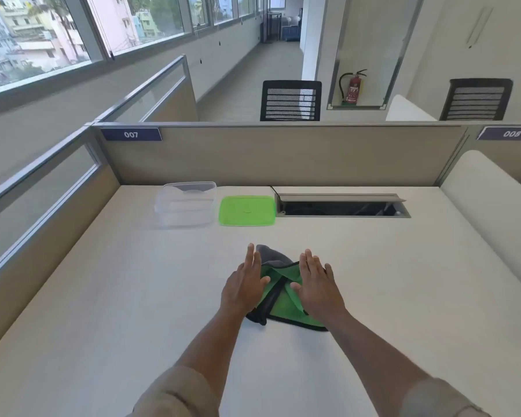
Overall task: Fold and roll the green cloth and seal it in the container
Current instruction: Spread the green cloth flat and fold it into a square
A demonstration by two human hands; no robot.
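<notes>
Both hands flat, left hand point(243, 285) and right hand point(318, 286) with fingers point(311, 264) spread apart, gripping nothing, green cloth point(283, 299) bunched on the table point(103, 296) under and between them: looks light, limp, non-fragile, so pinch its dark-trimmed edges or corners.

One cloth point(280, 296), one container point(185, 204), one lid point(247, 210), two chairs point(291, 100).
</notes>
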